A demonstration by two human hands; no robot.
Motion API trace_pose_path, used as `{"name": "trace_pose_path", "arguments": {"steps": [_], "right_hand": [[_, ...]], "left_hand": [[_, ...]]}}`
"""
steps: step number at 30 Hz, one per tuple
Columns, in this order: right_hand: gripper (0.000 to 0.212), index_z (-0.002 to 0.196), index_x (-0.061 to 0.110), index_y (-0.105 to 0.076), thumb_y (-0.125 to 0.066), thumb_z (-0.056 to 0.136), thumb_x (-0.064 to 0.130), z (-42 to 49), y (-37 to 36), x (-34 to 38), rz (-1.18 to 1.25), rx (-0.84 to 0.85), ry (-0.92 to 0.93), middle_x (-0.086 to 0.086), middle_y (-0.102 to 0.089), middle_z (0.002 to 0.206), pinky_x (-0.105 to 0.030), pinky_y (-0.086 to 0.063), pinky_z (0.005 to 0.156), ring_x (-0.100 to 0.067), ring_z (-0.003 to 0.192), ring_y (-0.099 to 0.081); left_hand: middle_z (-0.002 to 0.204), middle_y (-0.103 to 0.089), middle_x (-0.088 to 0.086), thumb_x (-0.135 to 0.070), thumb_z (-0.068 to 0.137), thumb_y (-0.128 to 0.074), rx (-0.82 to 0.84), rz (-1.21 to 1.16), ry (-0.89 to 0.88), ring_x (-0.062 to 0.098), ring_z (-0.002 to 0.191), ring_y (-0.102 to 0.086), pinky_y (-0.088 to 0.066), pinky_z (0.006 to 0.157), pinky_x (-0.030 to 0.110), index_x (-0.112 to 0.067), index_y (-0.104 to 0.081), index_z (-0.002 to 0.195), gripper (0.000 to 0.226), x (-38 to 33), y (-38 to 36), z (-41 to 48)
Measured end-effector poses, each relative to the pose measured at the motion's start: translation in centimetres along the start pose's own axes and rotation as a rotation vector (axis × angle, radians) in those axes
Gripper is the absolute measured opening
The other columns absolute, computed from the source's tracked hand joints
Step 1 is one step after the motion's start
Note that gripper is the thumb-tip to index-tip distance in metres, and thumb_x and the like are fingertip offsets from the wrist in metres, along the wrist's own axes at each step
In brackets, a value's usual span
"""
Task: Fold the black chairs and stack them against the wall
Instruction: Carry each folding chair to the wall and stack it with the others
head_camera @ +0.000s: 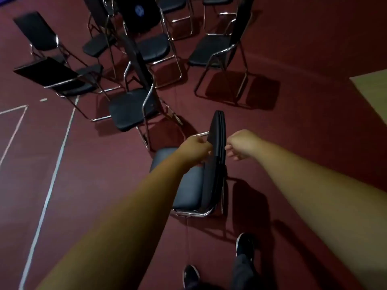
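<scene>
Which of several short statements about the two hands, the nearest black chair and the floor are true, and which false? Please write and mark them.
1. The left hand and the right hand are at the backrest of the nearest black padded chair with chrome tube frame, one on each side. True.
2. This chair's seat is already folded up. False: it is down.
3. The floor is blue. False: it is dark red, with white lines.
4. Other black chairs behind stand unfolded. True.

Both hands at backrest (217,147) of nearest black chair (188,185): left hand (196,148) grips it, right hand (240,146) curled beside; more chairs (146,49) beyond on red floor (314,143).
</scene>
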State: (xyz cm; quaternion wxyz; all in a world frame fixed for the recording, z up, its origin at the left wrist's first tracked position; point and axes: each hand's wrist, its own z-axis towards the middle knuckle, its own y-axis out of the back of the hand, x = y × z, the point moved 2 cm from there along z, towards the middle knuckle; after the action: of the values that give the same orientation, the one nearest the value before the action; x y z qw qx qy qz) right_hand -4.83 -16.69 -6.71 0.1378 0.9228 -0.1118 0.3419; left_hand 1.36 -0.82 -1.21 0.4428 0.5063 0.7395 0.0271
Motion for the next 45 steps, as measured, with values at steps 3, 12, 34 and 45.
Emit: {"name": "trace_pose_path", "arguments": {"steps": [3, 12, 34, 45], "right_hand": [[0.024, 0.104, 0.011, -0.056, -0.034, 0.102, 0.003, 1.0, -0.7, 0.0, 0.051, -0.006, -0.014, -0.02, -0.068, 0.1, -0.025, -0.033, 0.058, -0.021, 0.062, -0.056], [0.014, 0.101, 0.008, -0.064, -0.05, 0.103, 0.01, 3.6, -2.7, -1.3, 0.165, -0.147, -0.069, -0.01, -0.065, 0.09, -0.036, -0.061, 0.069, -0.025, 0.079, -0.068], [0.037, 0.121, 0.023, -0.069, -0.038, 0.112, 0.042, 8.9, -15.8, 1.6, 0.235, 0.207, -0.1, 0.001, -0.072, 0.11, -0.039, -0.056, 0.083, -0.02, 0.1, -0.068], [0.037, 0.128, 0.0, -0.066, -0.057, 0.102, 0.025, 15.7, -14.2, -6.1, -0.469, -0.225, -0.167, -0.022, -0.068, 0.121, -0.034, -0.052, 0.083, -0.038, 0.107, -0.067]], "left_hand": [[0.102, -0.074, 0.016, -0.025, 0.097, -0.056, -0.038, 0.093, -0.046, 0.03, 0.09, -0.073, -0.061, 0.078, 0.041, -0.001, -0.069, 0.105, 0.029, 1.0, -0.4, 1.3], [0.102, -0.067, -0.001, -0.036, 0.097, -0.068, 0.092, 0.066, -0.054, 0.013, 0.089, -0.063, -0.047, 0.069, 0.026, -0.013, -0.058, 0.117, 0.033, 5.8, -2.3, 4.7], [0.139, -0.065, 0.015, -0.072, 0.099, -0.041, -0.303, -0.296, 0.147, 0.032, 0.124, -0.062, -0.045, 0.108, 0.038, -0.005, -0.058, 0.143, 0.082, 13.5, 7.4, 9.3], [0.093, -0.065, 0.002, -0.067, 0.104, -0.03, -0.455, -0.049, 0.133, 0.017, 0.077, -0.058, -0.038, 0.067, 0.035, -0.011, -0.068, 0.11, 0.068, 16.9, 11.1, 9.9]]}}
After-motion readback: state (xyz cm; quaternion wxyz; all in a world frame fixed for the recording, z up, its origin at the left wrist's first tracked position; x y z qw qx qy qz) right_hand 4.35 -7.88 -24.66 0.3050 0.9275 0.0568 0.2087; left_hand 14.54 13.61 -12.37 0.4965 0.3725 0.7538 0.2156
